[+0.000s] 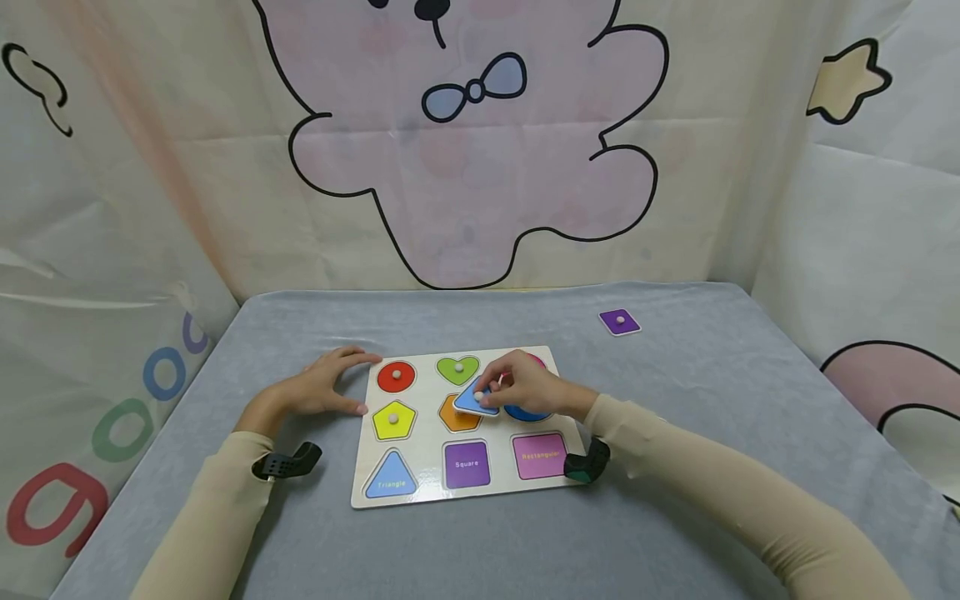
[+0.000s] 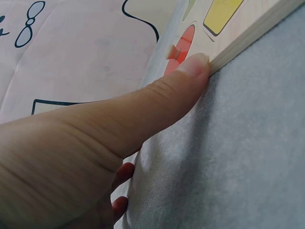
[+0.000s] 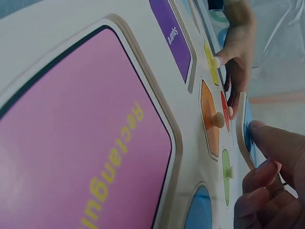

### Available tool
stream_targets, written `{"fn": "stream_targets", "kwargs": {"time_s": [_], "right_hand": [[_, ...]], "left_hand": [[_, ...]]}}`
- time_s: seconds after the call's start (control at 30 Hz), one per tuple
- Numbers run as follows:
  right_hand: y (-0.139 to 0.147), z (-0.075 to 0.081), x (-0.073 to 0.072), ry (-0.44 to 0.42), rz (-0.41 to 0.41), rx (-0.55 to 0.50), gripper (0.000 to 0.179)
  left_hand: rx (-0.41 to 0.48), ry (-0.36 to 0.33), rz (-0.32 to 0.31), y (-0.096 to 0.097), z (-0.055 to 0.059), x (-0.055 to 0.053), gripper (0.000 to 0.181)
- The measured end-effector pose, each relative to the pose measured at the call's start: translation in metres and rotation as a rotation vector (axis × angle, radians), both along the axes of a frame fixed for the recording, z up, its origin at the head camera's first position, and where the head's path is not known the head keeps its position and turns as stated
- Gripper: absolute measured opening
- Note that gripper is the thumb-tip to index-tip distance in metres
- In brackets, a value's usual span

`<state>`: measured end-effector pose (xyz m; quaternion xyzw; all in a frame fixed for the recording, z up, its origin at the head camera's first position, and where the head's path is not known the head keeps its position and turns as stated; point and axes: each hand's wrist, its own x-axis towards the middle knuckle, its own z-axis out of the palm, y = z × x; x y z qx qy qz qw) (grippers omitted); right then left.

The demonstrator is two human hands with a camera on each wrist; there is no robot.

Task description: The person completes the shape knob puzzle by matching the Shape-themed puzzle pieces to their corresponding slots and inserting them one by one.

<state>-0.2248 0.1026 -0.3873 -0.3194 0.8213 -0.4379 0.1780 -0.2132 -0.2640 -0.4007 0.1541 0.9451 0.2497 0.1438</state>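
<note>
My right hand (image 1: 528, 387) pinches a blue triangle piece (image 1: 467, 402) by its small knob, over the middle of a wooden shape puzzle board (image 1: 430, 479). In the right wrist view the triangle (image 3: 247, 126) is tilted and raised off the board. Beneath it, an orange hexagon (image 1: 452, 422) is partly covered. Fingers spread, my left hand (image 1: 318, 387) touches the board's left side, the thumb tip at its edge beside a yellow pentagon (image 1: 405, 427) and a red circle (image 1: 388, 380). The front row shows recesses labelled triangle (image 1: 392, 482), square (image 1: 467, 473) and rectangular (image 1: 551, 457).
A purple knobbed piece (image 1: 619, 322) lies on the grey cloth at the back right. A green heart (image 1: 450, 368) and a blue piece (image 1: 525, 414) sit in the board. Printed curtains (image 1: 480, 192) hang behind and beside the table.
</note>
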Motion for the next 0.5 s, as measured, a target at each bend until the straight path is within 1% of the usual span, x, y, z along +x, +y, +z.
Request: {"fn": "stream_targets", "kwargs": {"time_s": [0.23,0.5], "right_hand": [[-0.008,0.0,0.003,-0.05,0.031,-0.009,0.012],[-0.016,0.004,0.009,-0.053,0.05,0.011,0.013]], "left_hand": [[-0.009,0.007,-0.007,-0.001,-0.001,-0.001,0.086],[-0.011,0.004,-0.006,-0.001,-0.001,-0.001,0.086]]}}
